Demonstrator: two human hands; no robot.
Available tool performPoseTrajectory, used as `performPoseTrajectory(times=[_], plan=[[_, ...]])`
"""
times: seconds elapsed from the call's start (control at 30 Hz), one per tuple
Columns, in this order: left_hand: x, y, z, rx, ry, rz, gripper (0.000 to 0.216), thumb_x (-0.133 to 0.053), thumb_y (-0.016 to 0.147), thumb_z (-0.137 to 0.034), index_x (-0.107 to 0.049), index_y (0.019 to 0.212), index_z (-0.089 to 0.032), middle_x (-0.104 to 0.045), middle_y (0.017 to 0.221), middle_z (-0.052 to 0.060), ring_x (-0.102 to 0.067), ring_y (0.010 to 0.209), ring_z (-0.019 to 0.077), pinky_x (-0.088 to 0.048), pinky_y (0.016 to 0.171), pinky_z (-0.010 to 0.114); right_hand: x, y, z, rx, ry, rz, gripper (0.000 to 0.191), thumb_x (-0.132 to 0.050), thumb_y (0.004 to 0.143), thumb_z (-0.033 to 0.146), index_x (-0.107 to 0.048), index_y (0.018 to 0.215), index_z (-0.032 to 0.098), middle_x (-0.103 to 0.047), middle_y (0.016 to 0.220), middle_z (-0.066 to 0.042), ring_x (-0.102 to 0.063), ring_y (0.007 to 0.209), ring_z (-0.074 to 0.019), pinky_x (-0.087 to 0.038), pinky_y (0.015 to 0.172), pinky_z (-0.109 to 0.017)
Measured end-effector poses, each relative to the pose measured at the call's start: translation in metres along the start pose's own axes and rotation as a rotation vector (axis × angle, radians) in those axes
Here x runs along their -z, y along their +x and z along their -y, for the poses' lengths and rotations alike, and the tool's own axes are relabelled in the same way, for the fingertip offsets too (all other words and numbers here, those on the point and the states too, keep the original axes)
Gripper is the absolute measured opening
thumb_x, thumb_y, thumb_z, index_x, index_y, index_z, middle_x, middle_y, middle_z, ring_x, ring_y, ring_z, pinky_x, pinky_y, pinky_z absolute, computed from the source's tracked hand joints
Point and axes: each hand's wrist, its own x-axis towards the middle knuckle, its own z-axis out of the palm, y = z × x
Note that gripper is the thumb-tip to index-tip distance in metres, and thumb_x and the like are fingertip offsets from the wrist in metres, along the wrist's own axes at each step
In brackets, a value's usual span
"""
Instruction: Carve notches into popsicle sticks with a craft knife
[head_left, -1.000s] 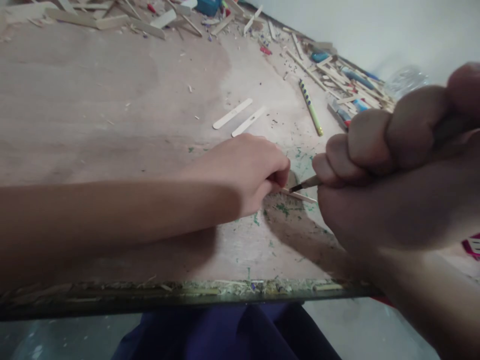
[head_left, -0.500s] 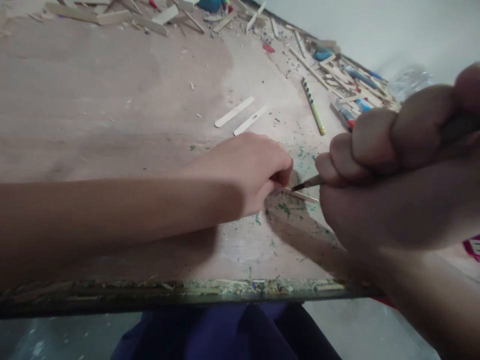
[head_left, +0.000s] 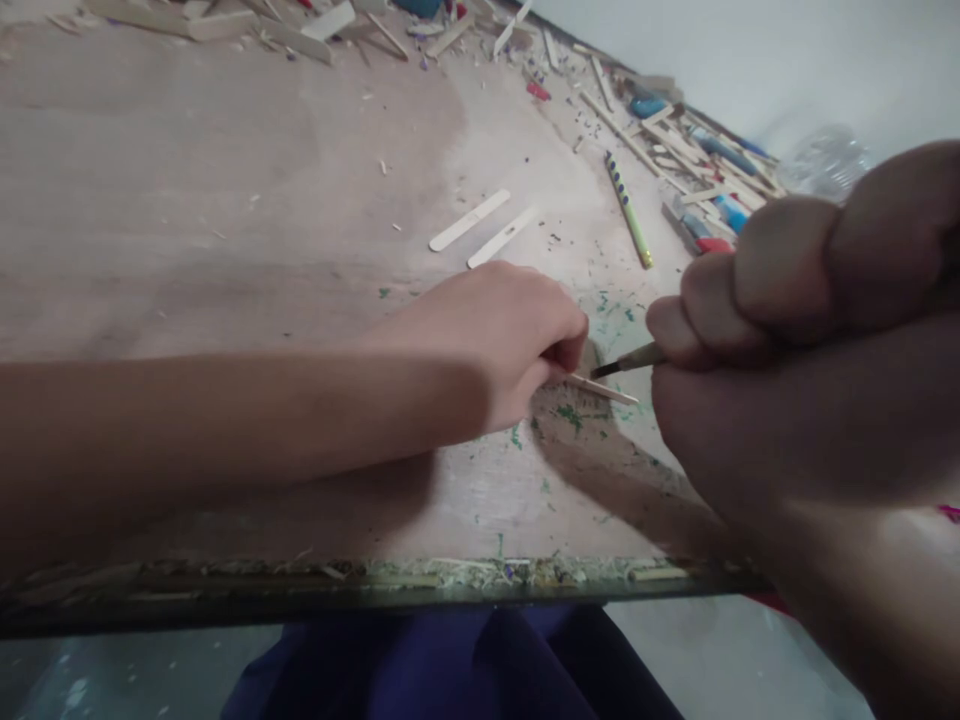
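Head: left grip (head_left: pixel 517 335) pinches stick (head_left: pixel 606 390), right grip (head_left: pixel 802 370) holds tool (head_left: pixel 634 358)

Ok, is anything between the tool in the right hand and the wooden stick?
Nothing visible: the tool in the right hand ends beside the wooden stick in the left hand; whether they touch, I can't tell.

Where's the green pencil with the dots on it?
In the head view, the green pencil lies right of centre, beyond the left hand, between the two loose flat sticks on its left and the stick pile on its right.
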Motion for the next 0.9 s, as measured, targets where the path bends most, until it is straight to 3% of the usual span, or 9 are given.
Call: performPoseTrajectory(times=[0.13,0.2,0.27,0.4,0.5,0.57,0.7,0.8,0.9], plan=[[-0.001,0.001,0.001,-0.003,-0.001,-0.015,0.018,-0.078,0.099,-0.011,-0.087,0.092,-0.025,-0.089,0.100,0.001,-0.083,0.103,0.0282,-0.062,0.098,0.044,-0.049,-0.008,0.015,0.101,0.099,-0.067,0.081,-0.093,0.092,0.052,-0.023,0.065,0.024,-0.018,0.060,0.003,-0.026,0.047,-0.0127,-0.021,0.041,-0.037],[0.000,0.002,0.000,0.004,-0.003,0.007,0.017,-0.078,0.100,-0.012,-0.087,0.093,-0.024,-0.090,0.102,0.002,-0.083,0.107,0.0286,-0.062,0.098,0.043,-0.071,-0.012,0.023,0.154,0.198,-0.210,0.094,-0.092,0.094,0.047,-0.008,0.061,0.020,-0.006,0.054,0.002,-0.013,0.044,-0.0091,-0.013,0.040,-0.037],[0.003,0.003,-0.003,0.023,0.004,0.048,0.017,-0.077,0.103,-0.012,-0.088,0.097,-0.023,-0.090,0.107,0.003,-0.083,0.111,0.0290,-0.062,0.100,0.043,-0.084,-0.015,0.027,0.196,0.130,-0.190,0.092,-0.089,0.096,0.041,-0.009,0.056,0.017,-0.003,0.050,0.002,-0.010,0.043,-0.0079,-0.008,0.042,-0.036],[0.009,0.003,-0.009,0.068,0.012,0.104,0.020,-0.076,0.104,-0.009,-0.089,0.100,-0.024,-0.090,0.110,0.003,-0.082,0.115,0.0298,-0.061,0.105,0.046,-0.082,-0.016,0.020,0.294,0.149,-0.240,0.085,-0.087,0.090,0.033,-0.010,0.056,0.018,-0.002,0.053,0.003,-0.001,0.050,-0.0064,-0.003,0.044,-0.034],[0.010,0.002,-0.010,0.066,0.003,0.108,0.019,-0.075,0.106,-0.010,-0.088,0.100,-0.023,-0.089,0.111,0.003,-0.082,0.115,0.0287,-0.061,0.104,0.045,-0.077,-0.015,0.019,0.183,0.159,-0.259,0.086,-0.085,0.086,0.032,-0.006,0.058,0.018,0.002,0.055,0.003,-0.004,0.048,-0.0056,-0.010,0.042,-0.034],[0.010,0.002,-0.010,0.060,0.015,0.105,0.019,-0.075,0.106,-0.010,-0.087,0.101,-0.023,-0.090,0.113,0.003,-0.082,0.115,0.0280,-0.061,0.104,0.043,-0.078,-0.015,0.024,0.095,0.198,-0.321,0.074,-0.075,0.088,0.028,-0.008,0.059,0.019,-0.005,0.054,0.002,-0.011,0.044,-0.0067,-0.013,0.042,-0.034],[0.009,0.002,-0.009,0.051,0.047,0.105,0.018,-0.075,0.107,-0.012,-0.087,0.100,-0.023,-0.090,0.111,0.003,-0.082,0.114,0.0275,-0.062,0.105,0.041,-0.084,-0.013,0.033,-0.034,0.312,-0.484,0.052,-0.051,0.085,0.020,-0.009,0.054,0.019,-0.009,0.053,0.001,-0.011,0.040,-0.0058,-0.006,0.040,-0.034],[0.008,0.003,-0.008,0.044,0.034,0.094,0.018,-0.075,0.107,-0.013,-0.085,0.098,-0.024,-0.090,0.111,0.002,-0.082,0.111,0.0265,-0.061,0.101,0.040,-0.079,-0.013,0.027,0.034,0.266,-0.381,0.059,-0.059,0.088,0.024,-0.008,0.059,0.019,-0.006,0.058,0.001,-0.017,0.044,-0.0057,-0.012,0.042,-0.032],[0.008,0.003,-0.009,0.061,0.038,0.106,0.018,-0.075,0.106,-0.012,-0.085,0.097,-0.024,-0.090,0.112,0.002,-0.082,0.112,0.0263,-0.061,0.100,0.041,-0.070,-0.012,0.017,0.092,0.237,-0.204,0.065,-0.068,0.094,0.028,-0.013,0.060,0.020,-0.014,0.054,0.002,-0.020,0.044,-0.0080,-0.014,0.043,-0.034]])
